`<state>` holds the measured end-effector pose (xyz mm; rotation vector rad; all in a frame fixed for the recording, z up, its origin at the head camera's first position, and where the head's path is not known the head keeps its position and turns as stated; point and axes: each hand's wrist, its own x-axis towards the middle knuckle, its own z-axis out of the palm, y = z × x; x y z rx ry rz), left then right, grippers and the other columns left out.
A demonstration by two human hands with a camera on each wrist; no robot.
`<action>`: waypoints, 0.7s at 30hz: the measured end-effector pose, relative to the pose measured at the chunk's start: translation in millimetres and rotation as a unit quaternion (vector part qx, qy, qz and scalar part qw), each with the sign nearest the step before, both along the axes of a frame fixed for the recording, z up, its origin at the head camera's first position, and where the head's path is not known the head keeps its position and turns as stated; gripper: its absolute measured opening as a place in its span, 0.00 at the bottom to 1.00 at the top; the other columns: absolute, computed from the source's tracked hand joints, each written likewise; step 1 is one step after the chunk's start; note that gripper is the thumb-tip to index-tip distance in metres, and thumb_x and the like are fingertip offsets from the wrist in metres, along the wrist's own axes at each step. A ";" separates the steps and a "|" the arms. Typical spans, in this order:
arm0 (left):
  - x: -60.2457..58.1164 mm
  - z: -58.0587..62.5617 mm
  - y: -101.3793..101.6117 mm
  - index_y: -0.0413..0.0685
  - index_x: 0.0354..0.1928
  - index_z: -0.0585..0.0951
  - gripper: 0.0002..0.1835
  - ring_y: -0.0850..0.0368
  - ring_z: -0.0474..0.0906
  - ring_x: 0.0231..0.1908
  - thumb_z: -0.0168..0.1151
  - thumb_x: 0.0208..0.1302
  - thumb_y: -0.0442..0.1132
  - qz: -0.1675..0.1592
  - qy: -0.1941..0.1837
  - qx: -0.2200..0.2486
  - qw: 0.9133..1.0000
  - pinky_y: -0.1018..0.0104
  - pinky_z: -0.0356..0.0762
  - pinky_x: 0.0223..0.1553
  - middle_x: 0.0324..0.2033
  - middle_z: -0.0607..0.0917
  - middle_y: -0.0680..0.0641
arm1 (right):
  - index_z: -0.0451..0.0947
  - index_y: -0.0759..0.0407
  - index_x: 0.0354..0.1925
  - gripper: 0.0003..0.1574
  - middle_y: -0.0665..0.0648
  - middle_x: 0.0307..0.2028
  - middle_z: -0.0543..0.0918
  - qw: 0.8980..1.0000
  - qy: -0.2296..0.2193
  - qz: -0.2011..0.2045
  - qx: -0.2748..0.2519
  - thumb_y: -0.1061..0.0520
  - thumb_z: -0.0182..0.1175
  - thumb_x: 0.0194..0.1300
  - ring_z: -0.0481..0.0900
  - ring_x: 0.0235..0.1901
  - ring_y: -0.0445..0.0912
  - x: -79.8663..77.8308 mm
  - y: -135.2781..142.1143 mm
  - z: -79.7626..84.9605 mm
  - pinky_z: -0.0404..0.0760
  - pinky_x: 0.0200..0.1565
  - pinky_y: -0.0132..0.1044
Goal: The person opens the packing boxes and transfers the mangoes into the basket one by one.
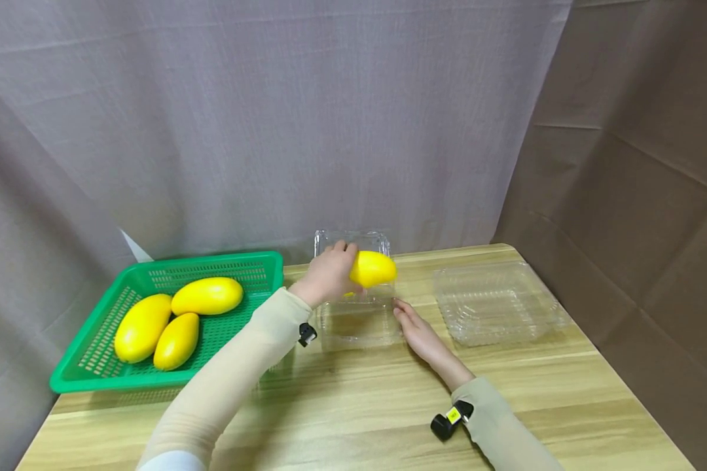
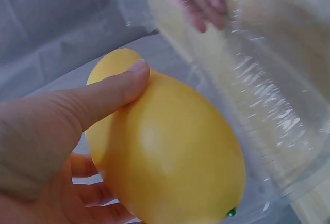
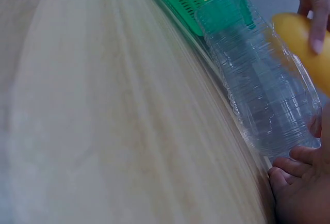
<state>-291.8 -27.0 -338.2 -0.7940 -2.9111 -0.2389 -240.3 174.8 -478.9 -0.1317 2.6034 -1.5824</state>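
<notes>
My left hand (image 1: pixel 328 273) grips a yellow mango (image 1: pixel 374 268), with the thumb (image 2: pixel 121 87) across its upper side and the fingers (image 2: pixel 98 193) beneath it. The mango is held above an open clear plastic clamshell box (image 1: pixel 359 330), whose lid (image 1: pixel 353 237) stands raised at the back. My right hand (image 1: pixel 417 333) lies at the box's right side, its fingers (image 3: pixel 291 167) loosely bent against or close beside the wall. In the right wrist view, the mango (image 3: pixel 299 35) hangs just above the box's rim. The left hand covers part of the box.
At the left, a green plastic basket (image 1: pixel 273 261) holds three yellow mangoes (image 1: pixel 207 296). Another clear plastic box (image 1: pixel 495 304) lies on the right of the wooden table (image 1: pixel 353 405). A grey curtain (image 1: pixel 353 118) hangs behind the table, and a brown one (image 1: pixel 636 196) at the right.
</notes>
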 end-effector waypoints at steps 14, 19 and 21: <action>-2.4 64.3 -34.7 0.44 0.59 0.68 0.45 0.53 0.73 0.38 0.68 0.43 0.65 0.055 0.008 0.076 0.996 0.55 0.74 0.35 0.44 0.73 0.48 | 0.51 0.56 0.70 0.37 0.58 0.68 0.58 1.000 0.007 0.001 0.002 0.38 0.35 0.72 0.55 0.66 0.57 0.6 2.7 -1.7 0.50 0.64 0.53; 1.2 70.1 -57.5 0.44 0.58 0.68 0.45 0.54 0.72 0.34 0.64 0.45 0.68 0.076 0.002 0.082 0.994 0.57 0.72 0.31 0.41 0.73 0.49 | 0.52 0.54 0.70 0.36 0.59 0.68 0.59 1.000 0.006 -0.002 -0.002 0.39 0.36 0.72 0.56 0.65 0.57 -0.3 1.3 -3.8 0.51 0.64 0.52; 5.1 70.6 -69.3 0.44 0.57 0.68 0.45 0.54 0.72 0.33 0.64 0.45 0.68 0.086 -0.004 0.078 0.993 0.58 0.72 0.31 0.40 0.73 0.49 | 0.52 0.53 0.71 0.36 0.59 0.68 0.58 1.000 0.001 0.001 -0.007 0.39 0.36 0.72 0.57 0.65 0.57 -0.1 0.1 -5.0 0.52 0.64 0.52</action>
